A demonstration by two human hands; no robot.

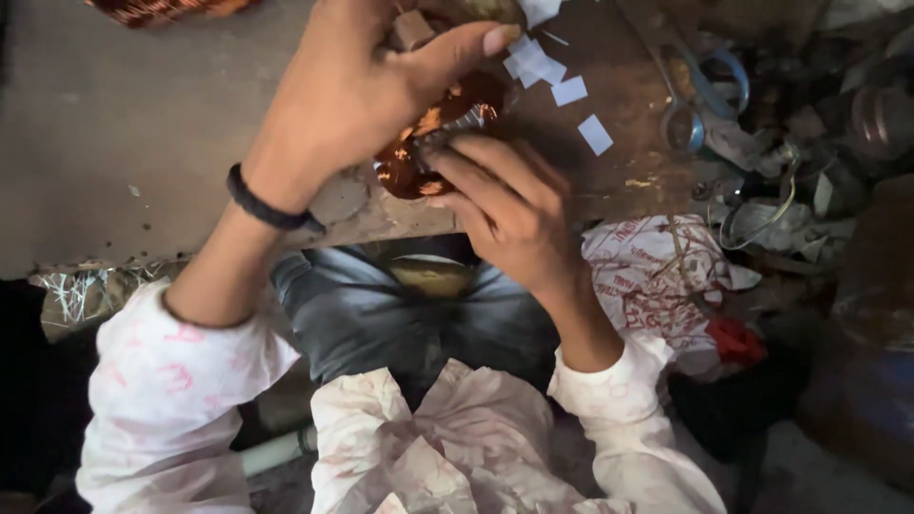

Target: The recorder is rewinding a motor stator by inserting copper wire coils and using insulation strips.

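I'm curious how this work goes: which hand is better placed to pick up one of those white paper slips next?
The left hand, probably. Its thumb reaches toward the white paper slips on the bench, while the right hand sits lower, fingers pressed on the copper wire coil.

L. hand (347,90): palm down, thumb stretched right, fingers curled; black band on wrist. R. hand (509,205): fingers bent, tips pressed up toward L. thumb. Both forearms bare, sleeves pushed back.
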